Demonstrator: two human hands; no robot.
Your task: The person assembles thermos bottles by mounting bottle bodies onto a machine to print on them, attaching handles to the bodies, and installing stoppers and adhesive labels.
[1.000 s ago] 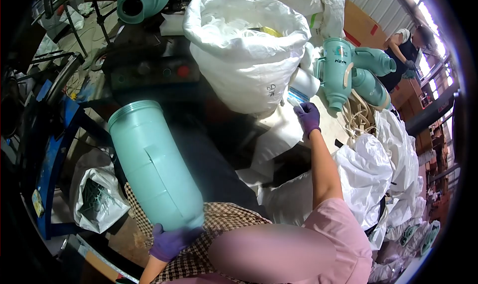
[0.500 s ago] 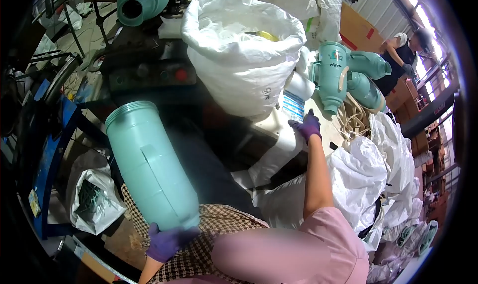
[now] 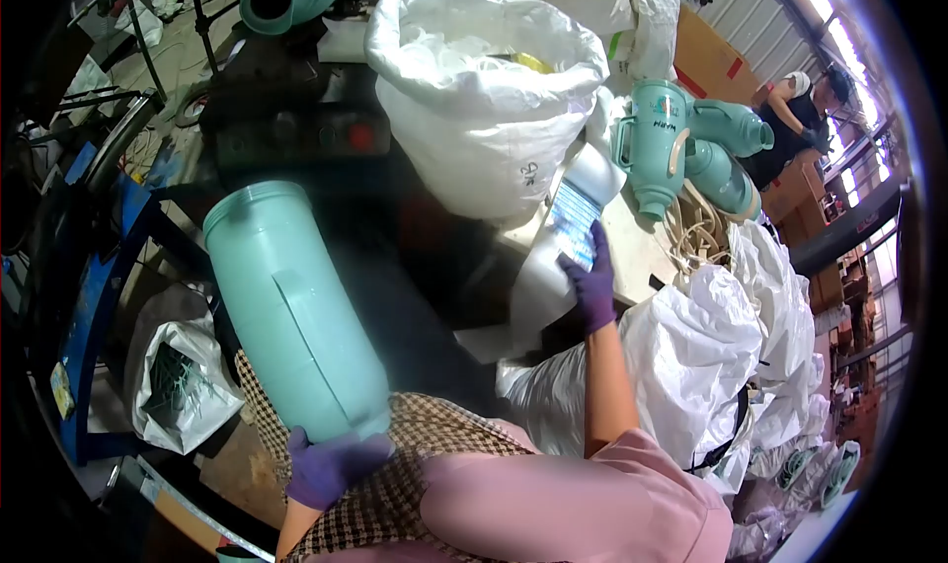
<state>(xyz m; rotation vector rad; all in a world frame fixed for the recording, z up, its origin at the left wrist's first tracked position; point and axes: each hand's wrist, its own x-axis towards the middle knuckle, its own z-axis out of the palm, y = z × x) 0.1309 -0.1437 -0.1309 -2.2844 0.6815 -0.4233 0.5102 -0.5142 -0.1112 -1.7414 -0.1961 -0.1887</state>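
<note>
My left hand [image 3: 331, 466], in a purple glove, is closed around the lower end of a pale green plastic thermos casing [image 3: 296, 311]. The casing lies tilted over my lap, its wide threaded end pointing away from me. My right hand [image 3: 592, 288], gloved too, pinches the edge of a strip of blue-printed labels [image 3: 574, 224]. That strip comes off a white roll [image 3: 596, 175] beside the big sack, and its pale tail hangs below my fingers. Blur hides exactly where my right fingertips grip.
A large white sack [image 3: 494, 138] of translucent pieces stands ahead. Finished green thermos casings [image 3: 656, 148] with handles stand and lie at right. White bags [image 3: 691, 356] bulge beside my right arm. A dark machine with a red button [image 3: 359, 136] is ahead left. Another person [image 3: 790, 119] works far right.
My right hand has come nearer to me, drawing the label strip up and along. The casing in my left hand has shifted slightly. The other person has changed posture.
</note>
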